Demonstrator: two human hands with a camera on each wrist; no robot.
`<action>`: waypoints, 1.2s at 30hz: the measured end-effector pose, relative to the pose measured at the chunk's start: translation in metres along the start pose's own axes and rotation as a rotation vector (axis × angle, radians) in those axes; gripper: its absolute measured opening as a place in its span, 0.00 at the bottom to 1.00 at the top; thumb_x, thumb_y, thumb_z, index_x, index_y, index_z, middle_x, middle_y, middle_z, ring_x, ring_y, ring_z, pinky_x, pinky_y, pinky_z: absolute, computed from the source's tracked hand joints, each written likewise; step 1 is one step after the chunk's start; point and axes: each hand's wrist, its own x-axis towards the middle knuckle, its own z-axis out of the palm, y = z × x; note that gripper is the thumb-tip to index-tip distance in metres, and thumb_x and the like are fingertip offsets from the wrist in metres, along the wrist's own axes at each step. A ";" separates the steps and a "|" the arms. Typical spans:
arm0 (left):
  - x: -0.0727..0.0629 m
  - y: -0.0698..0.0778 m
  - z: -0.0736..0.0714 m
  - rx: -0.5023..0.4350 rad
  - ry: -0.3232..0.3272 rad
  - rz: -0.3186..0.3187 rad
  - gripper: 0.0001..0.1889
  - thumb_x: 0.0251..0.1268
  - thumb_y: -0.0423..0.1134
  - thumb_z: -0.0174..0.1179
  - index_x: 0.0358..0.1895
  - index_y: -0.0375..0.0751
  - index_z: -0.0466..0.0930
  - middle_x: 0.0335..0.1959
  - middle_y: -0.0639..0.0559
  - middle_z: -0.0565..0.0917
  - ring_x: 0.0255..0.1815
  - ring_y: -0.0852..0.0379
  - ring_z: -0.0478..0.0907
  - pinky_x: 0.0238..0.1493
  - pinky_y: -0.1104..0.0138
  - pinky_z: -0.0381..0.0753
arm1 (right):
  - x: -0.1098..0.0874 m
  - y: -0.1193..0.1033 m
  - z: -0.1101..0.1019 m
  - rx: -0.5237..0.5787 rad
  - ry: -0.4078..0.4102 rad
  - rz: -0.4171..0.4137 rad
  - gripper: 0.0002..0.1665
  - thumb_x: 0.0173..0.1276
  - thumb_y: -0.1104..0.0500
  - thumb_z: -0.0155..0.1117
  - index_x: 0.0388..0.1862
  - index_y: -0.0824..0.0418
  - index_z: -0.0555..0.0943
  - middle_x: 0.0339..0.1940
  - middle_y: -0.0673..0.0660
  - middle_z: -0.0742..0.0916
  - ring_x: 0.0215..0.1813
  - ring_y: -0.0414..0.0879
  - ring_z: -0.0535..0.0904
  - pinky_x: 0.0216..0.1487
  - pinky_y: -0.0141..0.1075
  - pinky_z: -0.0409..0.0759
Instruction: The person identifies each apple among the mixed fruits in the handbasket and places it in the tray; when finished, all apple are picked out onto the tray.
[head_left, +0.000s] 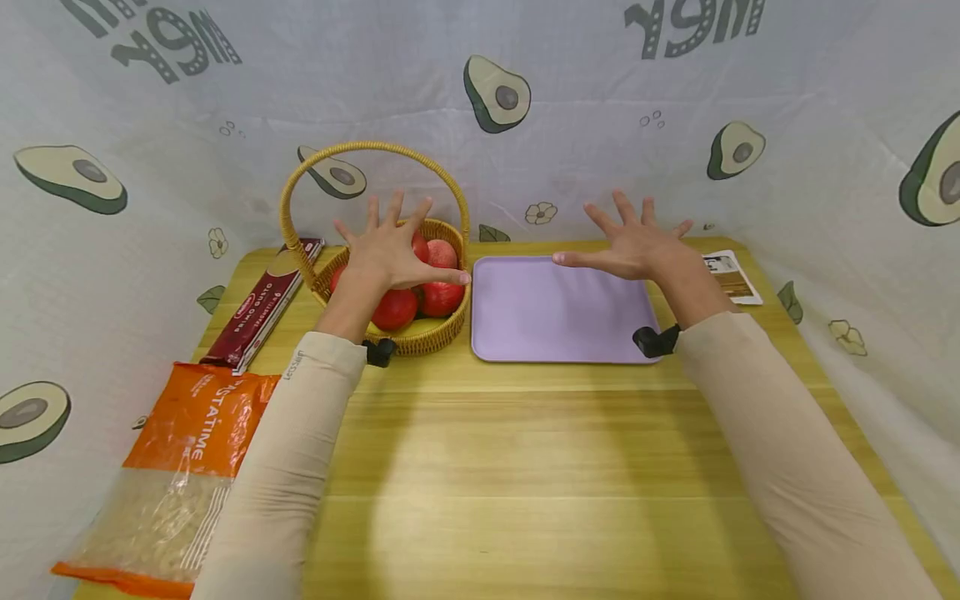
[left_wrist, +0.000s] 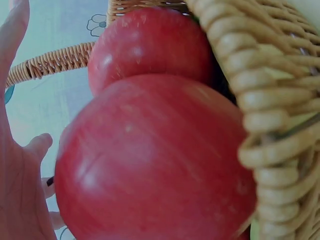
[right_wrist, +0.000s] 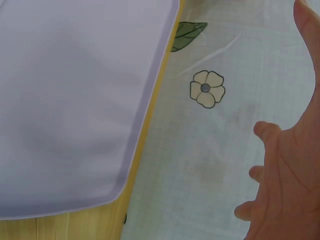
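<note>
With its fingers spread wide, my left hand [head_left: 386,254] hovers over a wicker basket [head_left: 431,340] that has a tall arched handle. Inside the basket lie several round red fruits [head_left: 394,310], which look like apples or peaches; two of them fill much of the left wrist view, the nearer red fruit [left_wrist: 155,160] in front. My right hand [head_left: 633,246] is held above the far right part of a pale purple tray [head_left: 558,317], fingers also splayed. In the right wrist view the tray [right_wrist: 75,100] has a bare surface. Neither hand holds anything.
A dark red spaghetti packet [head_left: 262,308] lies left of the basket, and an orange-and-clear pasta bag [head_left: 180,475] is nearer on the left. Behind the right wrist lies a white-and-brown packet [head_left: 731,277]. An avocado-print sheet [head_left: 570,150] encloses the wooden table [head_left: 480,467].
</note>
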 end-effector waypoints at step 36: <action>-0.018 -0.024 0.016 -0.293 0.197 0.061 0.62 0.43 0.82 0.64 0.84 0.65 0.50 0.83 0.45 0.57 0.80 0.33 0.57 0.72 0.32 0.63 | -0.032 0.018 0.023 0.093 0.197 -0.161 0.59 0.68 0.19 0.47 0.87 0.44 0.43 0.86 0.67 0.49 0.82 0.75 0.50 0.71 0.78 0.54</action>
